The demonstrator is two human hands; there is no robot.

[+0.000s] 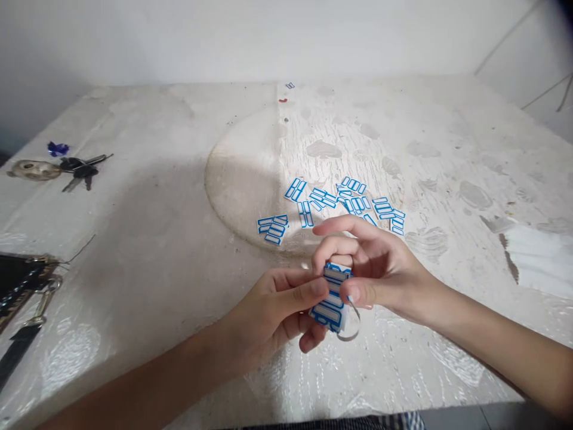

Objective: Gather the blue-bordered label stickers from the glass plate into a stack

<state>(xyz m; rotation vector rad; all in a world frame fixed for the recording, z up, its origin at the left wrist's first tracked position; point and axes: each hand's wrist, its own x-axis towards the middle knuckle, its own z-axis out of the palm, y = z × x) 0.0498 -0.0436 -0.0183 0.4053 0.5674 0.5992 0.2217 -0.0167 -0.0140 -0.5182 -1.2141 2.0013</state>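
Observation:
Between the thumb and fingers of my left hand (286,304) is a small stack of white cut-outs with blue outlines (331,298), tilted over the table. My right hand (371,269) is closed at the stack's right edge, its index finger raised and the other fingers curled behind the top. At its thumb tip, a thin pale strip (353,334) curls down in a loop beside the stack. Several loose cut-outs with the same blue outlines (353,204) lie scattered on the table beyond my hands, some overlapping.
A bunch of keys (83,169) with a beige fob lies at the left, next to a purple scrap (58,149). Near the left edge is a black item with a strap and metal clip (45,298). White crumpled paper (544,260) lies right on the patterned covered table (170,334).

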